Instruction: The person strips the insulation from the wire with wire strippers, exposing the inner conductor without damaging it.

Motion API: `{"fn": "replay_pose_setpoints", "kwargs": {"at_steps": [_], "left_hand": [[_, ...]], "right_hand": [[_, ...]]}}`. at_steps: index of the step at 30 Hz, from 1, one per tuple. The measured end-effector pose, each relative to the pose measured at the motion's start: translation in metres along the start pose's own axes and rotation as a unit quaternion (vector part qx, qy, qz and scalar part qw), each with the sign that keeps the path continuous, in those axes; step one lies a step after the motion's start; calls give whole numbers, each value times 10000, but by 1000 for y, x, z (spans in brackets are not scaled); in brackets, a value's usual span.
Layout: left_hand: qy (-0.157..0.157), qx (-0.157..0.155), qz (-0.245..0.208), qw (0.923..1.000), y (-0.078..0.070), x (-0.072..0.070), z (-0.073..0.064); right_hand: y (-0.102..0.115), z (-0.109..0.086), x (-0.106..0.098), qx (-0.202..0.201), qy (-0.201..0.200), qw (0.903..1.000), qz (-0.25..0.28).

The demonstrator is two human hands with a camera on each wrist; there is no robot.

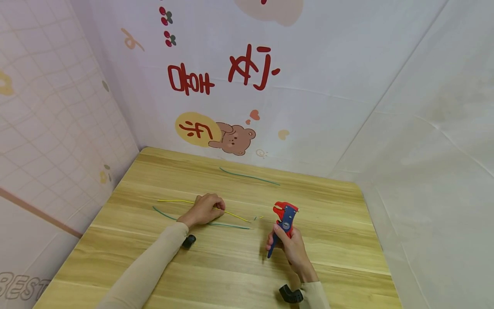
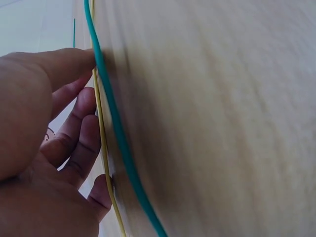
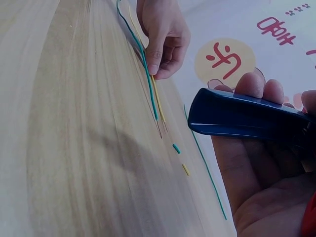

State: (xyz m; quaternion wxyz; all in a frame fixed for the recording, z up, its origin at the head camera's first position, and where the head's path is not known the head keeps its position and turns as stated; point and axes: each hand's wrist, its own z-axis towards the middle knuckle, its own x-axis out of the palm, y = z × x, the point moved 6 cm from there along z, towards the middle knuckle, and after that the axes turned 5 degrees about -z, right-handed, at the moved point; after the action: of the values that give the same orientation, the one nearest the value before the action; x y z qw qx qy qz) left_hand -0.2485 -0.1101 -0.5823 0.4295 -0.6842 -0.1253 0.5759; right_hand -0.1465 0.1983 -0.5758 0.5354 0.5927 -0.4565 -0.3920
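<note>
Two black fittings [image 1: 291, 295], one at each wrist, sit closest to me above a wood-grain table [image 1: 347, 257]. My right hand [image 1: 292, 246] grasps one red-and-blue wire stripper [image 1: 287, 216], fingers wrapped round its handle, its red head pointing away from me. To its left lies the nearer of two green wires [image 1: 231, 225], its stripped end showing bare strands; my left wrist crosses over it and hides a stretch from above. Just beyond runs the single yellow wire [image 1: 235, 215], also bared at the end, its middle covered by my left hand [image 1: 206, 210]. There the thumb and bent fingers come down at the yellow wire — whether they grip it or merely touch it, I cannot tell. Two offcuts, one green [image 3: 176, 148] and one yellow [image 3: 185, 170], lie between the wire ends and the stripper. Farther back, well apart from the rest, the second green wire [image 1: 247, 176] stretches near the table's far edge. Behind it rises a white wall covering [image 1: 328, 107], printed with one brown bear [image 1: 235, 139] and red characters.
</note>
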Motion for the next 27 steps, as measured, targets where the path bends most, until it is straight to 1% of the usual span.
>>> {"fn": "replay_pose_setpoints", "kwargs": {"at_steps": [4,11,20,24,27], "left_hand": [[34,-4,10,10000,0,0,1],[-26,-63,-34,10000,-3,0,2],[-164,39,133,9998,-9,1,8],[-184,56,75,9998,-13,1,13],[-167,49,-58,9998,-16,1,17]], "right_hand": [[-1,-1,-1,23,-25,10000,47],[-3,-1,-3,8,-48,10000,51],[-4,-4,-6,56,-123,9999,79],[-6,-6,-8,134,-190,9997,99],[-7,-9,-9,187,-229,9995,105]]}}
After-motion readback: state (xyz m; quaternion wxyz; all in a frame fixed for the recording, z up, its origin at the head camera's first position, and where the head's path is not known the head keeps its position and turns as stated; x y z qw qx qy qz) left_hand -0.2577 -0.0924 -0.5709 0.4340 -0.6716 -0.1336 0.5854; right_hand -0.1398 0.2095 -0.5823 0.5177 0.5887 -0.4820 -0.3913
